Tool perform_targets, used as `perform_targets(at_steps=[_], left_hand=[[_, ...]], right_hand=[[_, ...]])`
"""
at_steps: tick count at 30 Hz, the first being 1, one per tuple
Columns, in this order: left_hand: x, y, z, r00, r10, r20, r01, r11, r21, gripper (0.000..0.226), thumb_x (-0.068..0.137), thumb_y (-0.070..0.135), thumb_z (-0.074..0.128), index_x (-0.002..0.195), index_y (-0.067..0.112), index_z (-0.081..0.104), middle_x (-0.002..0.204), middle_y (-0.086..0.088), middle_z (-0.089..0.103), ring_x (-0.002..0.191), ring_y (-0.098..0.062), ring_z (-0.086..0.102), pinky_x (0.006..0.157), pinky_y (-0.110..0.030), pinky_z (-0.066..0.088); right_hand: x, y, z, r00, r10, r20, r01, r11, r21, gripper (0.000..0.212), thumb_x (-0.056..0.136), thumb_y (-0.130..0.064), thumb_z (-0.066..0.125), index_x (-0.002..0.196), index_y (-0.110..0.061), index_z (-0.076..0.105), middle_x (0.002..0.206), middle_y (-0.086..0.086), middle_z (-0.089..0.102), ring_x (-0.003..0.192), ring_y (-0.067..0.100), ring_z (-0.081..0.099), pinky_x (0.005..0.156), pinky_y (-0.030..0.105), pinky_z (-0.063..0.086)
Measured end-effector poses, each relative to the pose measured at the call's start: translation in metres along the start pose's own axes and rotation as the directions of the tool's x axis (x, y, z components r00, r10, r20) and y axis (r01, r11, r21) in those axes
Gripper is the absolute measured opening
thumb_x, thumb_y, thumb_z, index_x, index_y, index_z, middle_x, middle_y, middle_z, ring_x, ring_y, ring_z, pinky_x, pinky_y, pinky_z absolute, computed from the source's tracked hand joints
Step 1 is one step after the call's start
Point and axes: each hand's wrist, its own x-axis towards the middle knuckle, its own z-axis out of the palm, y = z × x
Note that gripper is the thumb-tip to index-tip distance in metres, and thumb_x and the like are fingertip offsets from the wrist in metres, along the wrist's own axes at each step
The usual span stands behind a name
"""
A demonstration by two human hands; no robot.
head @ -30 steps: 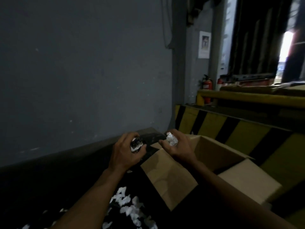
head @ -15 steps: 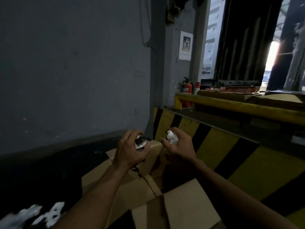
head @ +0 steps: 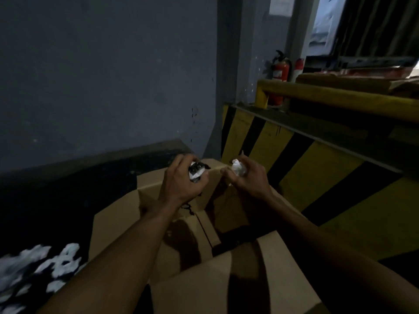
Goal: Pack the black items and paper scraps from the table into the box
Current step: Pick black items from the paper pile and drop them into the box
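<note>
An open cardboard box (head: 113,225) stands below my arms with its flaps spread. My left hand (head: 181,184) hovers over the box's far side, closed on a clump of black items mixed with white paper (head: 196,172); a thin black strand dangles beneath it. My right hand (head: 246,180) is beside it, also over the box, closed on a crumpled white paper scrap (head: 237,168). More white paper scraps (head: 40,266) lie on the dark table (head: 56,200) at the lower left.
A grey wall rises right behind the table. A yellow-and-black striped barrier (head: 317,168) runs along the right, close to the box. A yellow rail (head: 328,96) and a red fire extinguisher (head: 280,72) stand further back.
Both hands have carried their loads from the table side to above the open box. The view has swung down and right, so the box now fills the lower middle.
</note>
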Motion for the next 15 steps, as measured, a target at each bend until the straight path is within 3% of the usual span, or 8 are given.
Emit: perform_targets(at_steps=[3, 7, 10, 13, 15], left_hand=[[-0.002, -0.022, 0.023, 0.997, -0.077, 0.030, 0.077, 0.997, -0.001, 0.043, 0.074, 0.050, 0.054, 0.100, 0.016, 0.058, 0.093, -0.002, 0.056, 0.080, -0.013, 0.053, 0.066, -0.023, 0.044], [-0.015, -0.052, 0.044, 0.979, -0.201, 0.040, 0.202, 0.979, -0.007, 0.036, 0.074, 0.045, 0.059, 0.097, 0.018, 0.059, 0.094, -0.001, 0.058, 0.083, -0.013, 0.054, 0.067, -0.021, 0.037], [-0.032, -0.068, 0.057, 0.948, -0.308, 0.078, 0.309, 0.951, 0.006, 0.034, 0.074, 0.042, 0.061, 0.097, 0.016, 0.059, 0.093, -0.004, 0.057, 0.083, -0.018, 0.057, 0.067, -0.024, 0.039], [-0.041, -0.076, 0.066, 0.901, -0.419, 0.110, 0.418, 0.908, 0.032, 0.033, 0.077, 0.037, 0.064, 0.095, 0.010, 0.058, 0.095, -0.009, 0.059, 0.086, -0.025, 0.058, 0.066, -0.025, 0.036], [-0.048, -0.080, 0.070, 0.860, -0.483, 0.164, 0.470, 0.876, 0.109, 0.031, 0.081, 0.035, 0.065, 0.098, 0.009, 0.058, 0.101, -0.010, 0.057, 0.089, -0.026, 0.058, 0.065, -0.028, 0.036]], right_hand=[[0.008, 0.019, 0.019, 0.998, 0.018, 0.067, -0.015, 0.999, -0.038, 0.027, 0.083, -0.038, 0.072, 0.099, -0.016, 0.064, 0.084, -0.008, 0.058, 0.073, 0.007, 0.054, 0.056, 0.011, 0.033], [0.018, 0.045, 0.048, 0.992, 0.045, 0.121, -0.042, 0.999, -0.034, 0.030, 0.081, -0.039, 0.072, 0.097, -0.016, 0.065, 0.086, -0.002, 0.067, 0.079, 0.011, 0.062, 0.062, 0.020, 0.037], [0.017, 0.062, 0.075, 0.971, 0.038, 0.236, -0.023, 0.998, -0.064, 0.028, 0.081, -0.033, 0.073, 0.103, -0.016, 0.066, 0.099, -0.005, 0.069, 0.090, 0.007, 0.062, 0.072, 0.012, 0.035], [0.019, 0.075, 0.096, 0.933, 0.063, 0.355, -0.042, 0.997, -0.067, 0.013, 0.087, -0.034, 0.067, 0.087, -0.021, 0.063, 0.091, -0.006, 0.067, 0.085, 0.013, 0.063, 0.073, 0.018, 0.037], [0.019, 0.082, 0.106, 0.886, 0.062, 0.460, -0.033, 0.997, -0.071, 0.015, 0.089, -0.035, 0.063, 0.081, -0.023, 0.058, 0.089, -0.003, 0.068, 0.085, 0.015, 0.063, 0.074, 0.025, 0.043]])
